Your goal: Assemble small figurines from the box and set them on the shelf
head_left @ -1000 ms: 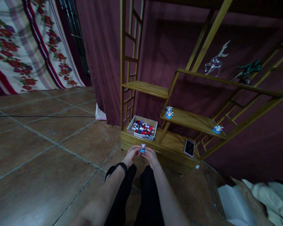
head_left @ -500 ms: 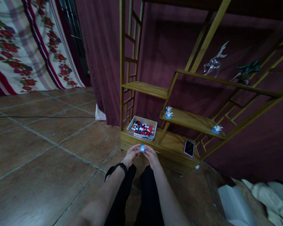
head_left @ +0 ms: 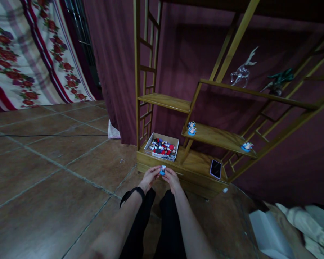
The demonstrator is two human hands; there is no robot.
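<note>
A small blue-and-white figurine (head_left: 162,170) is held upright in front of me, pinched from both sides. My left hand (head_left: 150,176) grips its left edge with the fingertips, and my right hand (head_left: 172,177) grips its right edge. Just beyond my hands, an open cardboard box (head_left: 175,154) on the shelf unit's lowest board holds several red, white and black figurines. Two similar blue-based figurines (head_left: 191,128) stand at the left end of the middle shelf. Another figurine (head_left: 247,146) stands at that shelf's right end.
The wooden shelf unit (head_left: 167,101) stands against a dark red curtain. A phone or tablet (head_left: 215,169) lies on its lowest board. Higher up are a clear deer ornament (head_left: 241,73) and a green ornament (head_left: 282,79). A white box (head_left: 270,230) sits on the floor at right.
The figurine has been turned between my fingers, from its round base facing me to standing upright. Both hands stay in nearly the same place. The view has shifted slightly.
</note>
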